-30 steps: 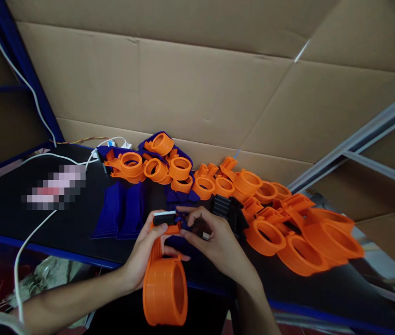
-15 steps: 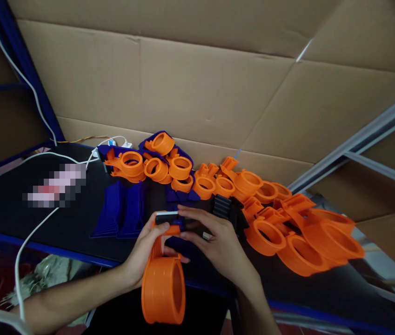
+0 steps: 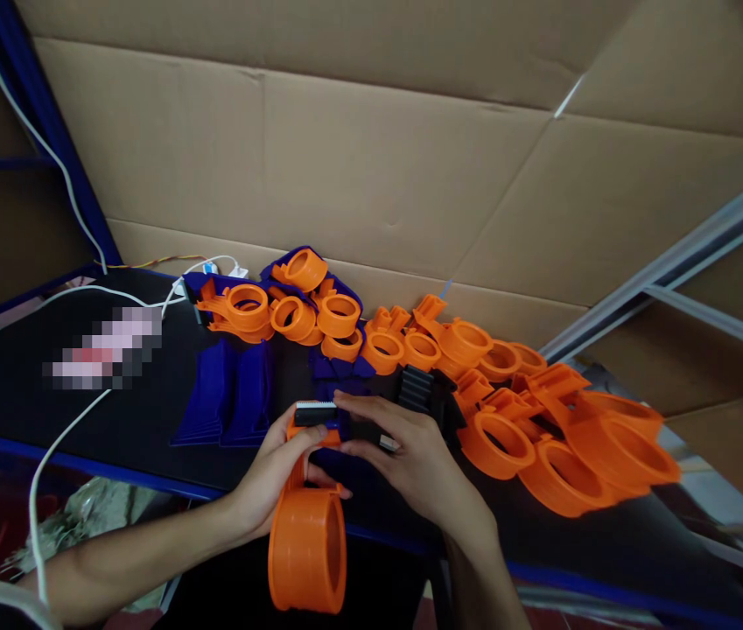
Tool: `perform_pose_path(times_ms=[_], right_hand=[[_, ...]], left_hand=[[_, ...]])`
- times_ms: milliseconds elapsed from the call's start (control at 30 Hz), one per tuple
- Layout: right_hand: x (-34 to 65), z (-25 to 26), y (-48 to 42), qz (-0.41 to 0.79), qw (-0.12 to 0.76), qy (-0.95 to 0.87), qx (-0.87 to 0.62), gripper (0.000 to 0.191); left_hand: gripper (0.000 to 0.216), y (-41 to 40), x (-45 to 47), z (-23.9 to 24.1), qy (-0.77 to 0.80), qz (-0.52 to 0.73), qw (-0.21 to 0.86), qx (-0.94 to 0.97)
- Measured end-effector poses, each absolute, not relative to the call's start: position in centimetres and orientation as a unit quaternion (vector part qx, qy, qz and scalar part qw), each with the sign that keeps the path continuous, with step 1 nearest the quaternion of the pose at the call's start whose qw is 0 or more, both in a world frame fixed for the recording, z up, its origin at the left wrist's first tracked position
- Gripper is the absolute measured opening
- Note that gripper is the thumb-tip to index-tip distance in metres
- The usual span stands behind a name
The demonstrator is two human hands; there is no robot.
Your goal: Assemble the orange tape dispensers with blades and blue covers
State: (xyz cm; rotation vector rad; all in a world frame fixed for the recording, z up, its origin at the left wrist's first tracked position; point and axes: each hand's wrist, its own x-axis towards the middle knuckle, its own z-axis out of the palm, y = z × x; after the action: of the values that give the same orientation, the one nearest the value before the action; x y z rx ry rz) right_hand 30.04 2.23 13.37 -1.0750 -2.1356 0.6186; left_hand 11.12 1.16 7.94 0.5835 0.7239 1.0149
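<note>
Small shifts only since a second ago: the left thumb has slid along toward a small dark blue piece (image 3: 340, 425), and the right fingers, which were curled around that piece, have straightened, with the piece now lying against the end of a black part (image 3: 314, 416). That black part, edged with a white toothed strip (image 3: 316, 405), sits at the head of an orange holder (image 3: 302, 551), which is up in front of the person at the near edge of the counter (image 3: 128, 429), its wide ring hanging lowest. The left hand (image 3: 279, 468) grips the orange holder below the head, thumb across the front. The right hand (image 3: 414, 446) is to the right of the holder, index finger and thumb apart at the head's right end; whether they pinch the blue piece I cannot tell. Beyond the holder and to its left stand two stacks of dark blue panels (image 3: 253, 394). Farther beyond it, other orange holders (image 3: 338, 315) lie heaped among blue parts, and more orange rings (image 3: 497, 444) spread off to its right. Black ribbed parts (image 3: 417, 389) lie beyond the holder, rightward, near those rings.
</note>
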Motion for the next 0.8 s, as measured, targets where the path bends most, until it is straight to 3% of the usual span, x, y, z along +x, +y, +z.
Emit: perform_pose_path(times_ms=[500, 800], right_hand=[[30.13, 13.32, 2.55, 0.231, 0.342, -0.83, -0.375, 0.036], [30.32, 13.37, 2.36, 0.241, 0.333, -0.829, -0.378, 0.046]], left_hand=[[0.041, 1.22, 11.24, 8.15, 0.331, 0.46, 0.782, 0.26], [0.038, 0.9, 11.33, 8.3, 0.332, 0.482, 0.75, 0.307]])
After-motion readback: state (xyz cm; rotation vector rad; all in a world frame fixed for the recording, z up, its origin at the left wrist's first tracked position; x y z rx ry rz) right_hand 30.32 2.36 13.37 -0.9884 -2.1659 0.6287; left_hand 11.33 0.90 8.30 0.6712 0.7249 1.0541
